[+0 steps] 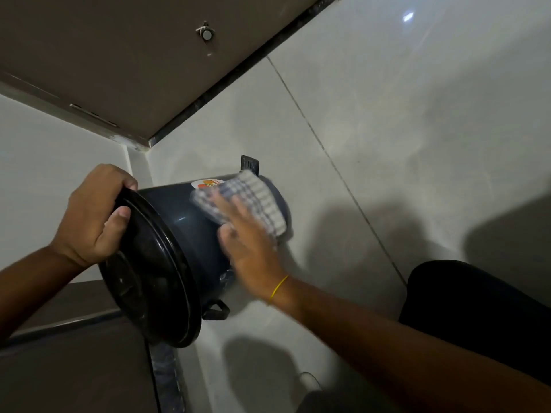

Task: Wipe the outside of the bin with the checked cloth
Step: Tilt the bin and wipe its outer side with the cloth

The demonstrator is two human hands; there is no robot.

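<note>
A dark grey plastic bin lies tipped on its side over the pale tiled floor, its black lid facing me. My left hand grips the lid's upper rim, fingers curled over the edge. My right hand, blurred, presses flat on the checked cloth, which lies spread over the bin's upper side near its base. A sticker on the bin shows just beside the cloth. A black foot pedal sticks up behind the base, and a side handle hangs below.
A brown door with a black threshold strip stands at the back left. Brown cabinet panels fill the lower left. My dark-clothed knee is at the right. The pale floor tiles stretch away to the right.
</note>
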